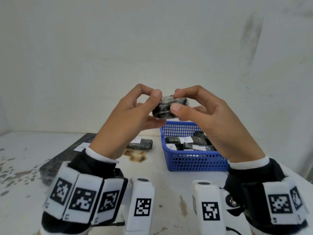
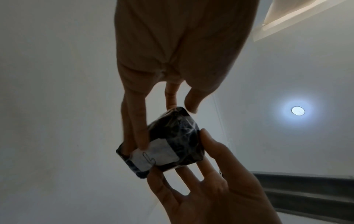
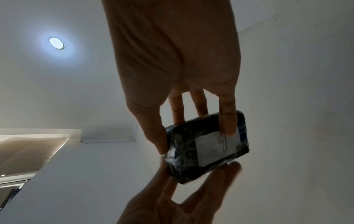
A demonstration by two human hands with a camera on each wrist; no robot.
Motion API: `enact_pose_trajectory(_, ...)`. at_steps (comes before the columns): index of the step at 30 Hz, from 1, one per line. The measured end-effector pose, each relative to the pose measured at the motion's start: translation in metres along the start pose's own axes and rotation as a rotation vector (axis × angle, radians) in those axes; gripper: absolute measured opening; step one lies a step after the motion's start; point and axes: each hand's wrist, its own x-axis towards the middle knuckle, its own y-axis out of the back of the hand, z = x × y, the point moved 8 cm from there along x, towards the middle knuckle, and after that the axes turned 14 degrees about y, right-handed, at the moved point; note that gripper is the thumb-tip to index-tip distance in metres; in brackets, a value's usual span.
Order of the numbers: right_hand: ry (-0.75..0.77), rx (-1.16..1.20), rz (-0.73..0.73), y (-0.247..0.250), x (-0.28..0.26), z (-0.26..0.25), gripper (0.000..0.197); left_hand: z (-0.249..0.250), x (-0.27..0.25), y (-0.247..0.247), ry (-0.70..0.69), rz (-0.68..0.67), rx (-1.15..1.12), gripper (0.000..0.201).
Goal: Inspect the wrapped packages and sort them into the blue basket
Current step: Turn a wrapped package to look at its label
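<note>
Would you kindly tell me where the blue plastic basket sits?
In the head view, the blue plastic basket sits right of centre on the white table, below the raised right hand.

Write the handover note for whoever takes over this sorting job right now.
Left hand and right hand pinch one black plastic-wrapped package together, raised above the white table near the blue plastic mesh basket. Its white paper label faces down toward the wrist cameras; the mark on it is not readable.
Done: several wrapped labelled packages lie in the basket.
Left: finish inspecting the held package and place it; one wrapped package lies on the table left of the basket. A large dark flat slab with a white label lies further left.
</note>
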Motion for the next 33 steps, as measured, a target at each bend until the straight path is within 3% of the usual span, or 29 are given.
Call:
enact_pose_trajectory(2, 0.013, 0.003, -0.016, -0.004, 0.001, -0.001, 0.033, -0.002, 0.000, 0.002, 0.037, -0.002, -0.061, 0.014)
enact_pose_trajectory(4, 0.046, 0.007, -0.028, -0.006, 0.001, -0.005, 0.039, -0.004, 0.001, 0.006, 0.058, 0.023, -0.064, 0.026)
enact_pose_trajectory(6, 0.083, -0.014, -0.031, -0.005, 0.000, -0.007, 0.058, -0.005, 0.003, 0.007, 0.061, 0.031, -0.054, 0.039)
enact_pose_trajectory(12, -0.010, -0.016, 0.029, 0.000, 0.000, 0.004, 0.080, -0.005, 0.004, 0.008, 0.039, 0.034, -0.052, 0.049)
enact_pose_trajectory(16, -0.077, 0.002, 0.017, -0.001, 0.001, 0.009, 0.074, -0.005, 0.004, 0.006, 0.017, 0.029, 0.021, 0.048)
enact_pose_trajectory(33, -0.113, -0.015, 0.052, 0.003, 0.000, 0.010, 0.048, -0.004, 0.007, 0.010, -0.044, 0.124, 0.165, 0.042)
